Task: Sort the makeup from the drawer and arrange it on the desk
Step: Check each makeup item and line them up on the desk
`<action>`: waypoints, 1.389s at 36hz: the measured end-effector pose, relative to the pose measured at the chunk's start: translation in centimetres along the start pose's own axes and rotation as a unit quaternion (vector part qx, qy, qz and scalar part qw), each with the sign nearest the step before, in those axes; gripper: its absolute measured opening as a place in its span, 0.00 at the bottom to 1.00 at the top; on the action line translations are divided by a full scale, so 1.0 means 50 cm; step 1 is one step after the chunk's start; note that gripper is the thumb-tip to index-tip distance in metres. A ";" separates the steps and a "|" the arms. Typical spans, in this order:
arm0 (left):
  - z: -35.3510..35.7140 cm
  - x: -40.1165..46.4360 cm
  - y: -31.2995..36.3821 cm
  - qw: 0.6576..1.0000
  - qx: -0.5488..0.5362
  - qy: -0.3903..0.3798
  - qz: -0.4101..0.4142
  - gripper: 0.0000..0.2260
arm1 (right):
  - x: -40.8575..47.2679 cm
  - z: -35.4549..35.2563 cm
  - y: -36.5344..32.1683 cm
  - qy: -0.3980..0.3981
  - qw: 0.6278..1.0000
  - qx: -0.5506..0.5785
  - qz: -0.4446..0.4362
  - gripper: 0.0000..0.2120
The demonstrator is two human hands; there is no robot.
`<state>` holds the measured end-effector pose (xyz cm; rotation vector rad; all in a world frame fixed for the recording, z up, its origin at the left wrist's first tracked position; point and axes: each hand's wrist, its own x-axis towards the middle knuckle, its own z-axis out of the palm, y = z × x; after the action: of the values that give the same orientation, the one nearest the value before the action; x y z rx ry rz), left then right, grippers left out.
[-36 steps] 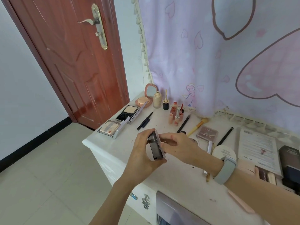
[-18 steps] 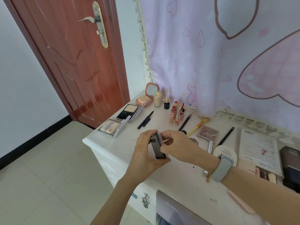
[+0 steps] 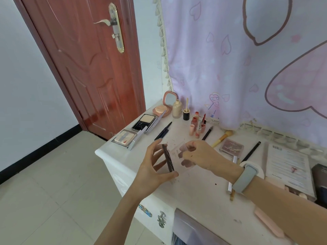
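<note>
Over the white desk (image 3: 198,188) my left hand (image 3: 152,168) holds the dark base of a small palette (image 3: 168,160) upright between thumb and fingers. My right hand (image 3: 200,154) pinches the palette's clear lid (image 3: 184,156), swung wide open to the right. Laid out behind are two open powder compacts (image 3: 128,138) (image 3: 147,122), a pink mirror compact (image 3: 163,107), a foundation bottle (image 3: 177,108), a cluster of lip tubes (image 3: 197,125), dark pencils (image 3: 163,133) and a yellow brush (image 3: 222,137).
A closed brown palette (image 3: 231,147), a black brush (image 3: 251,152), a printed leaflet (image 3: 288,167) and a dark box (image 3: 320,183) lie to the right. An open drawer (image 3: 191,228) projects below the desk front. A red door (image 3: 85,64) stands left; a curtain (image 3: 247,59) hangs behind.
The palette was closed between both hands; my right hand has pulled its clear lid open to the right while my left hand kept hold of the base.
</note>
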<state>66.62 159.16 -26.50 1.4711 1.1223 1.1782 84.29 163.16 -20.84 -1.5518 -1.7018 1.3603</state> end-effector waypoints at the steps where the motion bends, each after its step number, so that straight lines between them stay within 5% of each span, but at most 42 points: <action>1: -0.009 -0.001 -0.001 1.000 0.005 -0.003 -0.003 0.40 | 0.001 0.000 0.001 0.002 1.000 0.013 0.012 0.06; 6: -0.061 -0.008 -0.009 0.999 0.031 0.028 -0.013 0.33 | -0.002 0.005 -0.002 0.016 0.996 0.071 0.057 0.06; 12: -0.118 -0.014 -0.028 0.983 0.155 0.090 -0.038 0.20 | -0.004 0.026 -0.004 -0.007 0.978 0.194 0.081 0.21; 20: -0.153 -0.016 -0.054 0.932 0.333 0.137 -0.047 0.17 | 0.003 0.067 -0.024 -0.036 0.958 0.269 0.096 0.15; 34: -0.169 -0.014 -0.069 0.905 0.374 0.195 -0.063 0.14 | 0.021 0.112 -0.038 -0.031 0.953 0.284 0.103 0.16; 38: -0.154 -0.025 -0.052 0.910 0.340 0.233 -0.030 0.13 | 0.013 0.094 -0.015 -0.001 0.988 0.144 0.060 0.16; 42: -0.128 -0.035 -0.017 0.919 0.290 0.264 0.043 0.12 | 0.007 0.042 0.026 0.064 0.988 -0.097 -0.100 0.11; 44: -0.109 -0.036 0.003 0.916 0.285 0.273 0.077 0.12 | 0.008 0.007 0.049 0.084 0.949 -0.255 -0.166 0.12; 47: -0.074 -0.034 0.032 0.911 0.296 0.263 0.118 0.11 | 0.017 -0.033 0.084 0.068 0.843 -0.486 -0.219 0.18; 50: -0.034 -0.033 0.057 0.905 0.311 0.243 0.162 0.11 | 0.020 -0.051 0.107 0.033 0.784 -0.576 -0.228 0.21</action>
<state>65.05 157.26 -23.76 1.9592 1.7605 1.5633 88.71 164.30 -24.74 -1.4250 -2.8204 -0.1255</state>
